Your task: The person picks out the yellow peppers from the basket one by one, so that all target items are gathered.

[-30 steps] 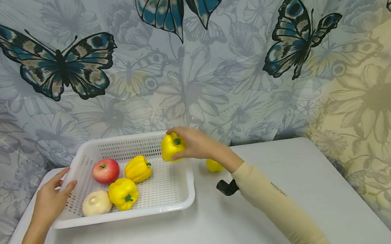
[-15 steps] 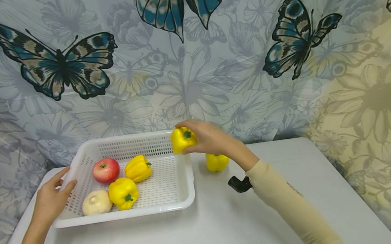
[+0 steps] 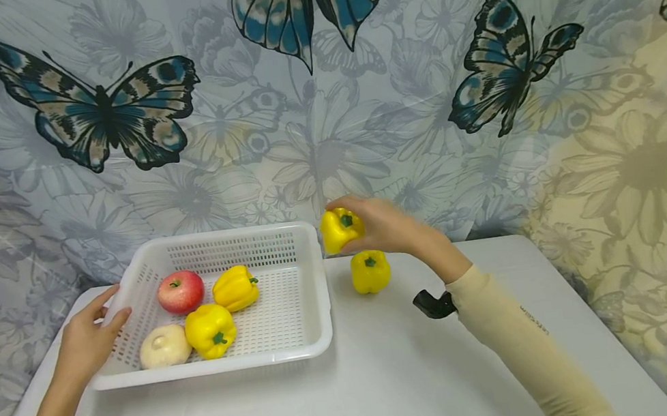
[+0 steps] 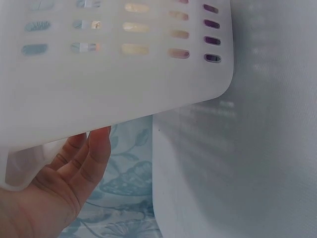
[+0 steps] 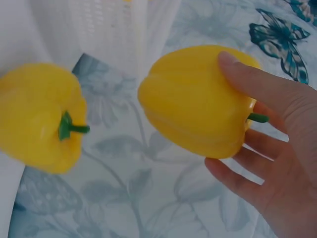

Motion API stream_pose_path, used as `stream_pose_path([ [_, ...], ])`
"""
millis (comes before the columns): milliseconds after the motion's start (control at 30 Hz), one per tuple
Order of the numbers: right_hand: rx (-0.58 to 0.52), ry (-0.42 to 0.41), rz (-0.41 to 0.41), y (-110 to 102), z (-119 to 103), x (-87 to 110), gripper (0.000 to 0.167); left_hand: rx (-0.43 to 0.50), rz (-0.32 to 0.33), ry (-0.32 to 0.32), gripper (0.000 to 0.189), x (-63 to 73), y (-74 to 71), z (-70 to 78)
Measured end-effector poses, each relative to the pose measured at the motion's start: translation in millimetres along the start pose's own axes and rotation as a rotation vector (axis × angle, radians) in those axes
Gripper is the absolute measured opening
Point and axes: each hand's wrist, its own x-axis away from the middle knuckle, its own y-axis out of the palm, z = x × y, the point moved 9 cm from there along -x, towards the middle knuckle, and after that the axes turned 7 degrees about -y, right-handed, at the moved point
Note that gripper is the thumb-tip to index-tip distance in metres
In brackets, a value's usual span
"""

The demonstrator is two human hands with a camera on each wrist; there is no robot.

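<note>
My right hand [image 3: 394,226] grips a yellow bell pepper [image 3: 339,231] in the air, just beyond the basket's right end. The right wrist view has this pepper on its side, thumb across the top and fingers beneath. Close by, a second yellow bell pepper [image 3: 370,273] stands on the table. My left hand [image 3: 83,344] holds the left rim of the white plastic basket [image 3: 215,366]; in the left wrist view its fingers [image 4: 94,161] are partly hidden by the rim. Inside the basket lie a red apple [image 3: 180,292], a pale round bulb-like vegetable [image 3: 165,346] and two yellow bell peppers [image 3: 235,288].
A white table [image 3: 485,342] spreads under everything, its surface continuing to the right of the basket and in front of it. Behind it hangs a cloth [image 3: 326,147] printed with butterflies and flowers.
The right hand has carried its yellow pepper rightward and slightly up, from over the basket's right end to outside it, uncovering the table's pepper. The left hand and basket stay put.
</note>
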Motion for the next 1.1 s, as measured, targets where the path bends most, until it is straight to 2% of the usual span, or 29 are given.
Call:
stream_pose_path([
  [200, 0.026, 0.039, -0.009, -13, 15, 14.0, 0.072, -0.003, 0.002, 0.006, 0.058, 0.5, -0.6, 1.0],
  [433, 0.025, 0.091, 0.028, -29, 43, 40.7, 0.074, 0.001, 0.000, 0.013, 0.058, 0.0, -0.7, 3.1],
  [733, 0.013, 0.189, 0.036, -37, 75, 71.8, 0.073, -0.002, 0.007, 0.013, 0.057, 0.7, -1.3, 2.7],
  [933, 0.030, 0.192, 0.029, -32, 88, 85.7, 0.073, -0.001, 0.008, 0.025, 0.058, -0.2, -2.2, 2.5],
  [1100, 0.018, 0.196, -0.007, -14, 99, 97.0, 0.072, 0.005, 0.001, 0.024, 0.058, 0.8, -1.9, 2.5],
])
